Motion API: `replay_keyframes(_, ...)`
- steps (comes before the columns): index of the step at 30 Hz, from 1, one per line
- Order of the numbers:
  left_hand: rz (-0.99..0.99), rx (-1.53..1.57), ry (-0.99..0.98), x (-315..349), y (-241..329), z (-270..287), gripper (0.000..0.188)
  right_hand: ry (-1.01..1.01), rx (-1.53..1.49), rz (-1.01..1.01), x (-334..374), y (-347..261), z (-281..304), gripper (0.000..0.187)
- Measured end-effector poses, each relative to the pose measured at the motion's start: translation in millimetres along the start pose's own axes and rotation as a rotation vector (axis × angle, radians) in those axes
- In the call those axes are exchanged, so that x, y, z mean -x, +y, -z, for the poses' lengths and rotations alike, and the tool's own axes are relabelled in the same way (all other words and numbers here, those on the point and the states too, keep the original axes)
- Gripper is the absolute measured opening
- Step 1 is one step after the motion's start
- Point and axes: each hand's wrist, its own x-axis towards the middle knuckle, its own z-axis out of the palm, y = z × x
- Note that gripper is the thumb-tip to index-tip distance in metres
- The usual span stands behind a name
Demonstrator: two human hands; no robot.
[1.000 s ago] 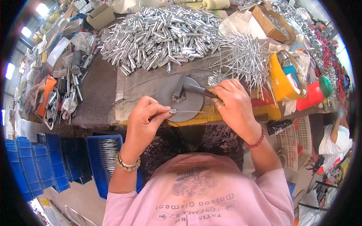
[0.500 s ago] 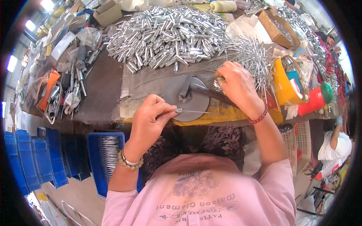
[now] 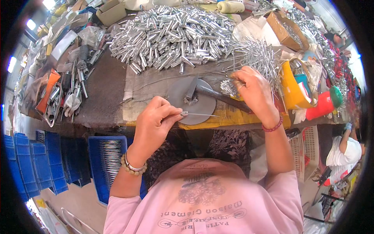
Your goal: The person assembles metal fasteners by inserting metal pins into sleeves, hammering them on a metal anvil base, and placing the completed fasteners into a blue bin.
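Observation:
My left hand (image 3: 159,117) pinches a thin metal rod with a small fitting (image 3: 198,114) at its near end. The rod points right, across the lower part of a round grey disc (image 3: 206,107). A dark bar (image 3: 222,97) runs rightward from the disc's middle. My right hand (image 3: 255,91) hovers at a small heap of tiny metal parts (image 3: 227,86), its fingers curled together; what they hold, if anything, is too small to make out. Just beyond that hand lies a pile of thin metal pins (image 3: 263,58).
A large heap of metal tubes (image 3: 171,37) covers the table's far middle. Tools (image 3: 80,74) lie at left. A yellow container (image 3: 294,87) and a red bottle with green cap (image 3: 323,103) stand at right. A blue crate (image 3: 93,167) of rods sits below left.
My right hand has shifted slightly right, uncovering the heap of tiny metal parts. My left hand keeps the rod in nearly the same place.

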Motion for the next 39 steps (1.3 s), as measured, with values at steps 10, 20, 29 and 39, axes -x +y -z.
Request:
replay_keyframes(10,-0.022,-0.005,0.003,0,-1,0,0.017,-0.051,0.044,0.064,-15,-5,-13,0.016)
replay_keyframes(20,-0.031,-0.015,0.016,1,0,0,0.016,-0.018,-0.077,0.031,-6,1,-10,0.016)
replay_keyframes(29,-0.039,-0.024,0.018,1,0,0,0.017,-0.112,0.000,0.128,-13,-9,-9,0.016)
replay_keyframes(39,-0.036,-0.027,0.008,1,-1,1,0.016,-0.202,-0.926,-0.462,0,3,3,0.009)
